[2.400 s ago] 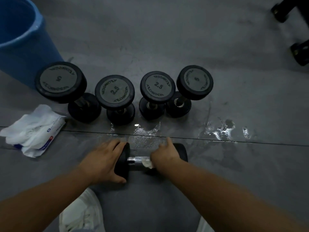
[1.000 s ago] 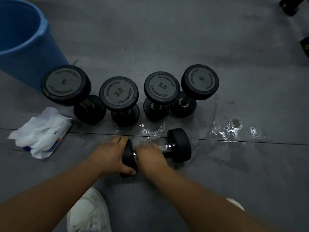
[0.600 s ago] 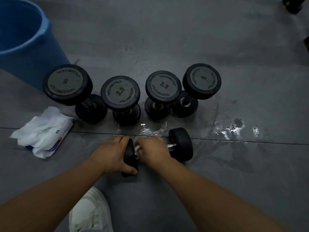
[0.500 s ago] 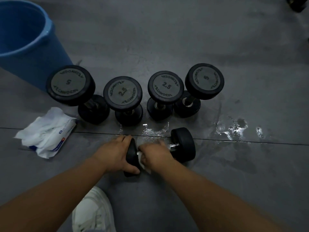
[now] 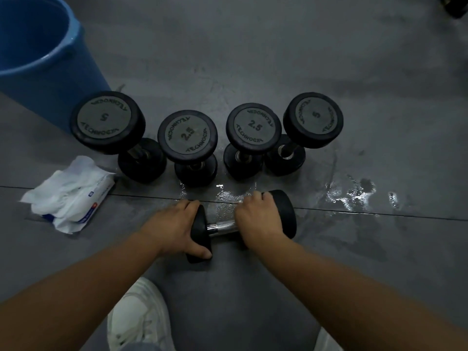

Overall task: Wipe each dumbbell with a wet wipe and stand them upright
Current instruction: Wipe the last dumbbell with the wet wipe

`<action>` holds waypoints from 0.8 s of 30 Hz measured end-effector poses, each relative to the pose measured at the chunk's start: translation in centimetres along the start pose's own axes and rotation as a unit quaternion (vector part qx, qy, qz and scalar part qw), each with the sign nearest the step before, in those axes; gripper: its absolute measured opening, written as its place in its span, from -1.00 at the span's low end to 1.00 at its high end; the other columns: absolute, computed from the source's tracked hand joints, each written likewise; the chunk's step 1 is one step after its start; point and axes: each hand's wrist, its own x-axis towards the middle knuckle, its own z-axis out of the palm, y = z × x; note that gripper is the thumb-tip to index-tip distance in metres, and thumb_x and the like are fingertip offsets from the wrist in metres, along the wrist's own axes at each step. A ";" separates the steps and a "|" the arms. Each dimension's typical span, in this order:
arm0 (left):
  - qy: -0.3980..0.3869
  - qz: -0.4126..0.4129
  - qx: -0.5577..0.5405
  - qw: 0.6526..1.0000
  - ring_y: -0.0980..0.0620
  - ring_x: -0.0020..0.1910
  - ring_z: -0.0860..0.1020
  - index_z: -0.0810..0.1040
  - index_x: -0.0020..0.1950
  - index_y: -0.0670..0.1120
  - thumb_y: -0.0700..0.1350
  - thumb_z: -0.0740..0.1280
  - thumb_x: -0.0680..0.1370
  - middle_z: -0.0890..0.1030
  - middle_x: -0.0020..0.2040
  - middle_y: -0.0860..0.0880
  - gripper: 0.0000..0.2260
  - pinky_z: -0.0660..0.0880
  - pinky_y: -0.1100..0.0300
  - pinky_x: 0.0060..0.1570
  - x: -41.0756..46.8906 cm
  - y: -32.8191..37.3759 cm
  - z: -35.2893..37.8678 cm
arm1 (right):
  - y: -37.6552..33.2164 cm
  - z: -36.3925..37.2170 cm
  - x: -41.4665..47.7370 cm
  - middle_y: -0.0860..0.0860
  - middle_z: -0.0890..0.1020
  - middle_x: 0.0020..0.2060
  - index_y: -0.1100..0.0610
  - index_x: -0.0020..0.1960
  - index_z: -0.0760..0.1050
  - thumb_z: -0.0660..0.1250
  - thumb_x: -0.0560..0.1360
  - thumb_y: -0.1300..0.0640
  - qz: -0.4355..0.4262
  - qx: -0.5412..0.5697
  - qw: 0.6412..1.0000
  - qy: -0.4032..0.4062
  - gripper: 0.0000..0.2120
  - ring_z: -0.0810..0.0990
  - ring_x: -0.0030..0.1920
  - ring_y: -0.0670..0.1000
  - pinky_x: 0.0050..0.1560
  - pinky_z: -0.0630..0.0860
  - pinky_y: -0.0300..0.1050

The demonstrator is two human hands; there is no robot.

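Four black rubber-headed dumbbells [image 5: 187,138] stand upright; a chrome-handled fifth dumbbell [image 5: 222,227] lies on the grey floor [image 5: 253,59] before them. The left hand [image 5: 174,226] grips its left head, and the right hand [image 5: 258,219] curls round the handle, having slid rightward.

The right hand [image 5: 258,219] covers the right end of the dumbbell [image 5: 222,226] handle (whether a wipe lies under it cannot be told). The bucket [image 5: 76,79] runs off the left and top edges, a shoe [image 5: 136,315] off the bottom, dark gear [image 5: 455,6] off the top-right corner. Print on the pack [image 5: 73,196] is too small to read.

Both hands [image 5: 177,225] on sideways dumbbell [image 5: 222,228]
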 end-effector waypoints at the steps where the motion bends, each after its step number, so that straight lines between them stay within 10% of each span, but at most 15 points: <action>1: -0.004 -0.002 0.002 1.000 -0.04 0.31 0.43 0.18 0.48 -0.01 0.47 0.46 0.12 0.37 0.38 -0.01 0.08 0.42 0.11 0.20 0.1 0.0 -0.2 | 0.0 0.4 -0.5 0.10 0.55 0.07 0.09 0.18 0.52 0.12 0.55 0.11 -0.006 -0.088 0.996 -0.033 -0.71 0.40 0.11 0.16 0.06 0.27 0.03; 5: -0.002 0.001 0.015 1.000 -0.04 0.31 0.44 0.16 0.49 0.00 0.48 0.45 0.13 0.36 0.38 0.00 0.09 0.41 0.11 0.19 0.0 0.1 -0.1 | -2.9 0.7 -2.8 0.15 0.60 -0.03 0.15 0.15 0.52 0.11 0.57 0.16 -0.055 -0.180 0.972 -0.142 -0.74 0.44 0.03 0.17 0.04 0.29 0.05; 8: -0.003 -0.001 0.011 1.000 -0.04 0.32 0.43 0.15 0.50 0.00 0.48 0.45 0.13 0.35 0.39 0.00 0.09 0.41 0.11 0.21 0.1 0.1 0.0 | -1.9 -0.3 -2.0 0.10 0.62 0.03 0.14 0.14 0.53 0.16 0.54 0.26 -0.011 0.054 0.993 -0.105 -0.75 0.55 0.05 0.18 -0.07 0.37 -0.04; 11: -0.011 -0.007 0.011 1.000 -0.03 0.34 0.41 0.13 0.51 0.00 0.49 0.44 0.12 0.34 0.41 0.00 0.12 0.41 0.09 0.23 0.3 0.0 -0.2 | -0.6 -0.2 -1.5 0.11 0.63 -0.09 0.01 0.01 0.39 0.19 0.45 0.26 0.118 0.369 0.919 -0.077 -0.79 0.61 -0.07 0.17 -0.10 0.51 -0.03; 12: -0.011 -0.008 0.012 1.000 -0.04 0.34 0.41 0.13 0.52 0.00 0.50 0.44 0.12 0.34 0.41 0.00 0.12 0.42 0.08 0.23 0.3 0.0 -0.2 | -1.7 0.5 -2.2 0.11 0.62 -0.18 -0.02 -0.08 0.35 0.19 0.45 0.24 0.188 0.496 0.847 -0.049 -0.84 0.61 -0.18 0.15 -0.18 0.53 -0.05; 14: -0.011 -0.005 0.016 1.000 -0.04 0.34 0.42 0.13 0.51 0.01 0.50 0.43 0.11 0.35 0.41 0.00 0.12 0.43 0.07 0.21 0.2 0.0 -0.2 | -4.2 1.4 -3.5 0.10 0.55 -0.30 0.03 -0.20 0.35 0.20 0.50 0.28 0.357 0.739 0.571 -0.007 -0.81 0.55 -0.34 0.08 -0.32 0.54 -0.05; 16: -0.012 -0.004 0.012 1.000 -0.04 0.35 0.41 0.14 0.51 0.01 0.49 0.45 0.12 0.35 0.41 0.00 0.11 0.42 0.08 0.22 0.2 0.0 -0.2 | -4.7 2.7 -3.2 0.08 0.49 -0.30 0.11 -0.20 0.38 0.16 0.53 0.37 0.443 0.850 0.285 -0.012 -0.78 0.50 -0.30 0.01 -0.15 0.55 -0.03; 18: -0.011 -0.003 0.007 1.000 -0.03 0.36 0.39 0.15 0.50 0.01 0.47 0.46 0.13 0.34 0.41 0.00 0.09 0.41 0.09 0.22 0.3 0.0 -0.2 | -3.7 3.9 -1.5 0.09 0.53 -0.31 0.20 -0.14 0.42 0.09 0.56 0.33 0.464 0.882 0.086 -0.015 -0.82 0.49 -0.23 0.01 0.07 0.47 -0.12; 20: -0.012 -0.006 0.007 1.000 -0.04 0.37 0.38 0.15 0.50 0.01 0.47 0.46 0.13 0.34 0.42 -0.01 0.09 0.41 0.08 0.23 0.4 -0.1 -0.1 | -3.0 4.2 -0.8 0.08 0.58 -0.30 0.18 -0.12 0.46 0.11 0.57 0.29 0.465 0.885 0.001 -0.004 -0.83 0.52 -0.17 0.00 0.21 0.39 -0.14; 24: -0.020 -0.006 0.002 1.000 -0.05 0.36 0.39 0.15 0.50 0.01 0.50 0.44 0.11 0.35 0.41 -0.01 0.11 0.43 0.07 0.24 0.7 -0.5 -0.1 | -3.9 5.0 -2.4 0.03 0.62 -0.22 0.12 0.06 0.48 0.15 0.57 0.28 0.471 0.882 0.014 -0.004 -0.82 0.56 -0.18 -0.07 -0.14 0.47 -0.25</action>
